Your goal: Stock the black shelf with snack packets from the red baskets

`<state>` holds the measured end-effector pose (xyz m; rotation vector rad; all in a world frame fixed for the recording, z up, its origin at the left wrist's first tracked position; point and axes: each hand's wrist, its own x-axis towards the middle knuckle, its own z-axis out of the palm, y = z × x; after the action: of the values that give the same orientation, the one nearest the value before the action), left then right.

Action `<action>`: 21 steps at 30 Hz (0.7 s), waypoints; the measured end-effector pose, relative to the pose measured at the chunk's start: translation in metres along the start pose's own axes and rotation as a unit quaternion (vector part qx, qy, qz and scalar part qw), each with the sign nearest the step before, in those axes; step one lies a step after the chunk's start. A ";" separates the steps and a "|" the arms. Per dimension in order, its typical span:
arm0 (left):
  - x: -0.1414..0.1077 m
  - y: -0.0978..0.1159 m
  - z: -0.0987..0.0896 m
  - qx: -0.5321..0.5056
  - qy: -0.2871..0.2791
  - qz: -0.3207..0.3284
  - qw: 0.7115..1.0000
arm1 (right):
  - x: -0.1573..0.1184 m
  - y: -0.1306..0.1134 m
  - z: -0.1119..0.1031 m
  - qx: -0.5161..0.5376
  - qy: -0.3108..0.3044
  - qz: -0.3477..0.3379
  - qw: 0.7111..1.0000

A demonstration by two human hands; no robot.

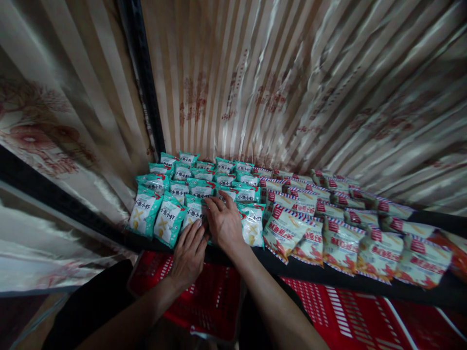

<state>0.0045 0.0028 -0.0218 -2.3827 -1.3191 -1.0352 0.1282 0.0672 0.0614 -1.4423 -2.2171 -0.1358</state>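
Rows of teal-and-white snack bags (170,219) stand on a dark shelf (255,255). My left hand (189,250) lies against the lower front of a teal bag (195,211) in the front row, its fingers stretched out side by side. Close beside it, my right hand (226,223) reaches over the front row, fingers bent down onto a snack bag that it mostly covers. What lies under the right palm is hidden. Another teal bag (252,226) stands just right of that hand.
Pale bags with red print and striped edges (343,245) fill the shelf to the right. Below the shelf are a red basket (189,301) and more red baskets (328,306) at right. Patterned curtain-like sheeting (233,87) hangs behind, with a dark upright post (144,73) at left.
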 end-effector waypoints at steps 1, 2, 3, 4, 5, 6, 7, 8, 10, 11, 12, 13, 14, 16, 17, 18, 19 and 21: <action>0.000 0.000 0.000 0.002 0.002 0.000 1.000 | 0.000 0.000 0.000 0.001 -0.003 -0.001 1.000; 0.000 0.000 0.000 0.004 0.007 -0.001 1.000 | 0.000 0.000 0.001 0.002 -0.005 -0.006 1.000; 0.000 0.000 0.001 0.007 0.011 -0.001 1.000 | 0.000 0.000 0.002 0.004 -0.008 -0.012 1.000; 0.000 0.000 0.001 0.010 0.014 -0.002 1.000 | 0.000 0.000 0.003 0.006 -0.011 -0.020 1.000; 0.000 0.000 0.001 0.013 0.016 -0.003 1.000 | 0.000 0.001 0.004 0.007 -0.012 -0.025 1.000; 0.001 0.000 0.001 0.014 0.018 -0.003 1.000 | 0.001 0.001 0.005 0.008 -0.013 -0.028 0.999; 0.001 0.000 0.001 0.016 0.018 -0.003 1.000 | 0.001 0.001 0.006 0.009 -0.013 -0.029 0.999; 0.001 0.000 0.001 0.016 0.019 -0.003 1.000 | 0.001 0.002 0.008 0.010 -0.013 -0.027 1.000; 0.002 0.000 0.002 0.017 0.020 -0.003 1.000 | 0.002 0.002 0.009 0.012 -0.012 -0.024 1.000; 0.002 0.000 0.003 0.017 0.021 -0.005 1.000 | 0.002 0.002 0.010 0.014 -0.012 -0.024 1.000; 0.002 0.000 0.003 0.018 0.021 -0.006 1.000 | 0.002 0.002 0.009 0.017 -0.011 -0.024 0.999; 0.001 0.000 0.004 0.018 0.022 -0.007 1.000 | 0.002 0.002 0.009 0.020 -0.008 -0.023 0.999; 0.001 0.000 0.005 0.017 0.022 -0.007 1.000 | 0.003 0.002 0.007 0.024 -0.003 -0.020 1.000; 0.001 -0.001 0.005 0.014 0.019 -0.008 1.000 | 0.004 0.004 0.003 0.027 0.009 -0.005 1.000; 0.001 0.000 0.005 0.013 0.016 -0.007 1.000 | 0.005 0.005 0.001 0.026 0.016 0.006 1.000; 0.002 0.000 0.005 0.013 0.012 -0.008 1.000 | 0.006 0.006 -0.001 0.023 0.022 0.018 0.999; 0.002 0.001 0.004 0.013 0.009 -0.009 1.000 | 0.007 0.008 -0.003 0.020 0.027 0.030 0.999; 0.004 0.002 0.002 0.015 0.005 -0.013 1.000 | 0.008 0.011 -0.006 0.016 0.032 0.050 0.998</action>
<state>0.0085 0.0056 -0.0205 -2.3410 -1.3548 -1.0261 0.1369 0.0765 0.0683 -1.5059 -2.0832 -0.1109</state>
